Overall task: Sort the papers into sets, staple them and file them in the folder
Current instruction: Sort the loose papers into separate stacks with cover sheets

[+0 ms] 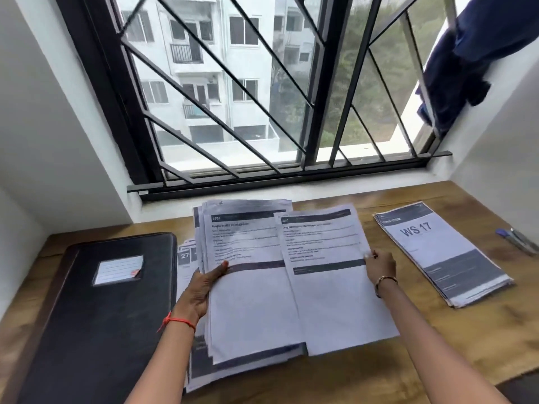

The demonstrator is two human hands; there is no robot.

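while the left grip [201, 290] is clutching the paper stack [248, 310], the right grip [381, 266] is pinching the top sheet [329, 301].

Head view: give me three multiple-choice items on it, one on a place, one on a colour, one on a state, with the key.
1. Where does the WS 17 pile lie?
A. On the floor
B. On the right side of the table, near the pens
C. On the window sill

2. What colour is the folder?
A. Black
B. Red
C. White

3. How is the folder?
A. Open, with papers inside
B. Standing upright
C. Closed, lying flat

Key: 1 B, it lies on the wood beside the pens. 2 A, its cover is black apart from a pale label. 3 C, its cover is shut and flat on the table.
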